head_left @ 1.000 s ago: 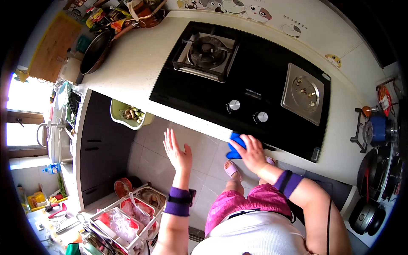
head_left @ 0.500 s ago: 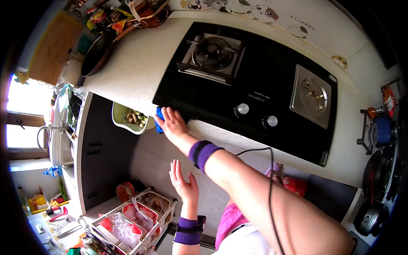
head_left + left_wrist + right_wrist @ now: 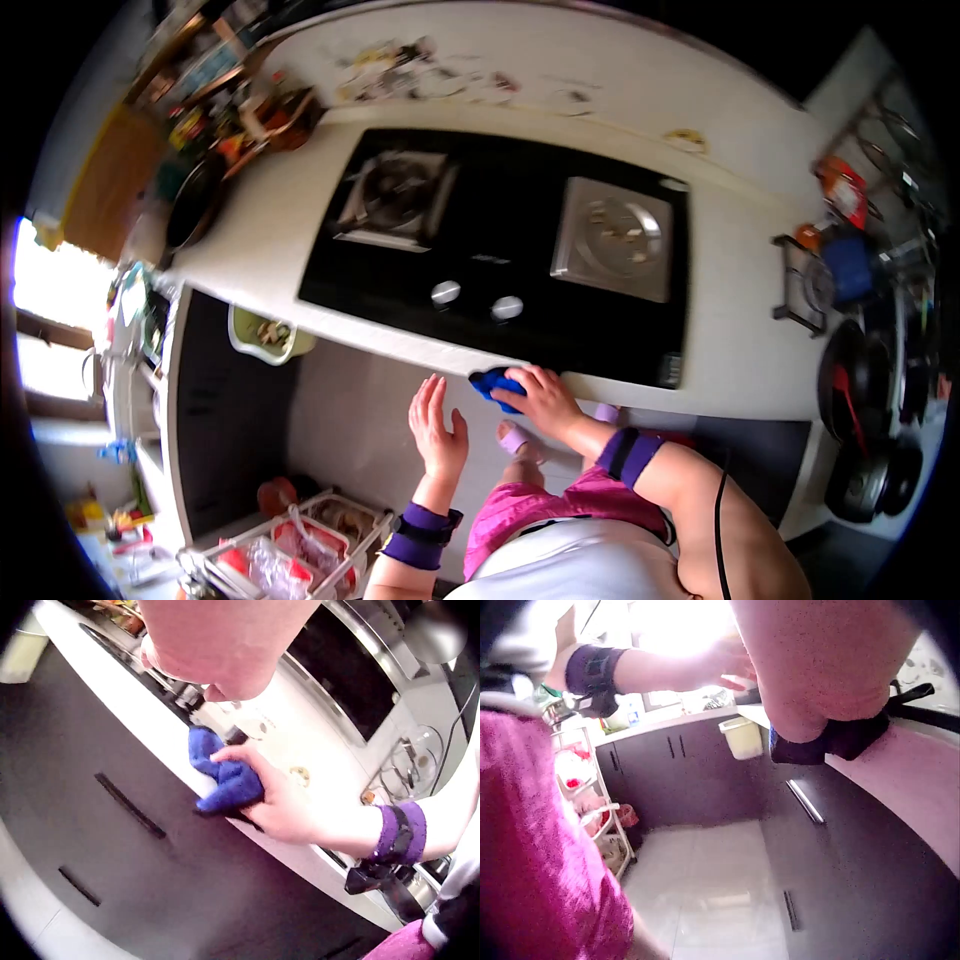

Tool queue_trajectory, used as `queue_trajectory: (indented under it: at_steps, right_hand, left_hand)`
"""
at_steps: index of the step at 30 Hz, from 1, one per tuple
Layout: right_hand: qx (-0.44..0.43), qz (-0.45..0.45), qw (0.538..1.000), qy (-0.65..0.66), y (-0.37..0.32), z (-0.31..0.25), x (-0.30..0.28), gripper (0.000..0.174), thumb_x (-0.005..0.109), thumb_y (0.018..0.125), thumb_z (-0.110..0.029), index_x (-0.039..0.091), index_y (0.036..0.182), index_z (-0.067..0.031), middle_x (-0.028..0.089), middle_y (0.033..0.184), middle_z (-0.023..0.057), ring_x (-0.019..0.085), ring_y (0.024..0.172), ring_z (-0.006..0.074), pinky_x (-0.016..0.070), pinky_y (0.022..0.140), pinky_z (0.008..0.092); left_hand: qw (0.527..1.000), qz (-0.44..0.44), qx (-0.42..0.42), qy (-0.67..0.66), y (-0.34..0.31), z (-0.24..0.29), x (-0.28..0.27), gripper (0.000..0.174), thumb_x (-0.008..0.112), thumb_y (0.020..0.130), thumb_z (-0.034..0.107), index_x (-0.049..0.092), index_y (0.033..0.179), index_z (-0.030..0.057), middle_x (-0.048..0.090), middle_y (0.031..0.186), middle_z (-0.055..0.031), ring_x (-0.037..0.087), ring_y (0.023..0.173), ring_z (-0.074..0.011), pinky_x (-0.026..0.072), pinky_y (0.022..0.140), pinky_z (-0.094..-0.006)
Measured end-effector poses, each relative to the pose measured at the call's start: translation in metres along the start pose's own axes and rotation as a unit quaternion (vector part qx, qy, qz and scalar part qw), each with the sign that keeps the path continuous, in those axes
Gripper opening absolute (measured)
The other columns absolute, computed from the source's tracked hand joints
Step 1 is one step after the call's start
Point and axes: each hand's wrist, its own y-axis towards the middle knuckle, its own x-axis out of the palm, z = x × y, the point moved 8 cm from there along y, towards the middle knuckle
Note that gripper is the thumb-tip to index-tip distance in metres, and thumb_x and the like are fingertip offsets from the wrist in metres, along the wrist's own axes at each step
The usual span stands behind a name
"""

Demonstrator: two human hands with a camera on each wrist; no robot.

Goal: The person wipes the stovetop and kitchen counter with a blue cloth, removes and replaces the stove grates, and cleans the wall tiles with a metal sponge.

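Note:
A blue cloth (image 3: 497, 388) lies against the counter's front edge below the black stove (image 3: 480, 330). My right hand (image 3: 543, 402) grips it, and in the left wrist view the thumb and fingers of the right hand (image 3: 274, 799) curl round the bunched cloth (image 3: 229, 780). In the right wrist view the right hand (image 3: 817, 682) hides most of the cloth. My left hand (image 3: 438, 437) is raised in front of the counter with its fingers straight, touching nothing.
Scraps lie on the steel burner plate (image 3: 615, 240). A green bin (image 3: 268, 335) hangs at the counter's left end. A pan (image 3: 196, 200) leans at the back left, and a basket cart (image 3: 290, 550) stands on the floor.
After wiping left along the counter edge, my right hand is back near the middle with the cloth. The left hand stays raised. The head view has shifted.

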Motion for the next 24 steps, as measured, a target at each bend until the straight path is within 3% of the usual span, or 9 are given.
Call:
queue_trajectory:
  at_steps: [5,9,12,16,19,20,22,23,24]
  right_hand:
    - [0.049,-0.006,0.997,-0.064,-0.159,0.086,-0.075,0.046,0.058,0.085,-0.018,0.061,0.127,-0.0369,0.053,0.127,0.0038,0.051,0.119,0.0257,0.0453,0.099,0.0400]
    - [0.075,0.002,0.996,-0.054,-0.260,0.148,-0.143,0.036,0.057,0.086,-0.019,0.064,0.117,-0.0346,0.056,0.119,0.0032,0.057,0.113,0.0246,0.0480,0.096,0.0399]
    - [0.159,0.003,0.987,-0.035,-0.317,0.192,-0.192,0.042,0.068,0.077,-0.014,0.066,0.116,-0.0305,0.057,0.116,0.0044,0.058,0.106,0.0275,0.0490,0.094,0.0404]
    - [0.285,0.193,0.939,-0.001,-0.340,0.244,-0.275,0.064,0.077,0.066,-0.004,0.062,0.125,-0.0249,0.057,0.119,0.0106,0.057,0.110,0.0335,0.0495,0.093,0.0438]
    - [0.306,0.233,0.922,0.035,-0.336,0.284,-0.298,0.068,0.080,0.068,-0.010,0.057,0.131,-0.0227,0.055,0.125,0.0159,0.056,0.113,0.0376,0.0483,0.096,0.0458]
    - [0.312,0.206,0.927,0.029,-0.337,0.293,-0.301,0.062,0.080,0.071,-0.016,0.060,0.130,-0.0218,0.054,0.132,0.0165,0.055,0.116,0.0391,0.0471,0.097,0.0465]
    - [0.302,0.236,0.923,0.014,-0.350,0.317,-0.314,0.055,0.079,0.074,-0.021,0.063,0.127,-0.0188,0.055,0.134,0.0137,0.054,0.121,0.0356,0.0447,0.101,0.0454]
    - [0.327,0.277,0.902,0.046,-0.361,0.332,-0.335,0.049,0.079,0.076,-0.023,0.065,0.122,-0.0140,0.058,0.131,0.0125,0.055,0.121,0.0344,0.0451,0.101,0.0454]
    - [0.331,0.340,0.880,0.031,-0.374,0.348,-0.350,0.044,0.076,0.080,-0.020,0.064,0.122,-0.0113,0.062,0.123,0.0104,0.059,0.115,0.0288,0.0494,0.094,0.0402]
  left_hand:
    - [0.989,-0.047,0.128,-0.063,0.020,0.117,0.064,0.057,0.059,0.080,0.002,0.052,0.136,0.0063,0.053,0.138,-0.0154,0.048,0.128,-0.0368,0.0339,0.110,-0.0481]
    - [0.971,-0.087,0.200,-0.097,0.023,0.208,0.117,0.055,0.060,0.079,0.002,0.054,0.134,0.0057,0.054,0.136,-0.0155,0.048,0.128,-0.0366,0.0354,0.109,-0.0491]
    - [0.961,-0.123,0.227,-0.103,0.018,0.267,0.159,0.055,0.061,0.077,0.002,0.056,0.132,0.0056,0.055,0.135,-0.0150,0.049,0.126,-0.0357,0.0354,0.108,-0.0483]
    - [0.935,-0.163,0.294,-0.110,0.013,0.354,0.216,0.053,0.060,0.077,0.001,0.057,0.129,0.0062,0.058,0.130,-0.0141,0.053,0.120,-0.0356,0.0386,0.104,-0.0474]
    - [0.918,-0.184,0.333,-0.114,0.013,0.421,0.257,0.050,0.061,0.078,0.001,0.058,0.127,0.0084,0.060,0.125,-0.0129,0.056,0.116,-0.0338,0.0409,0.100,-0.0469]
    - [0.912,-0.187,0.345,-0.117,0.015,0.444,0.269,0.047,0.062,0.079,0.002,0.060,0.125,0.0088,0.062,0.122,-0.0125,0.057,0.114,-0.0325,0.0428,0.098,-0.0454]
    - [0.900,-0.219,0.359,-0.120,0.020,0.479,0.297,0.043,0.064,0.080,0.004,0.062,0.123,0.0085,0.065,0.117,-0.0117,0.059,0.111,-0.0314,0.0444,0.096,-0.0440]
    - [0.894,-0.242,0.355,-0.130,0.024,0.497,0.311,0.039,0.064,0.082,0.006,0.063,0.121,0.0084,0.067,0.111,-0.0111,0.061,0.108,-0.0312,0.0461,0.094,-0.0432]
    - [0.881,-0.268,0.365,-0.141,0.027,0.506,0.329,0.037,0.064,0.085,0.008,0.063,0.121,0.0079,0.068,0.110,-0.0109,0.062,0.106,-0.0314,0.0472,0.094,-0.0428]
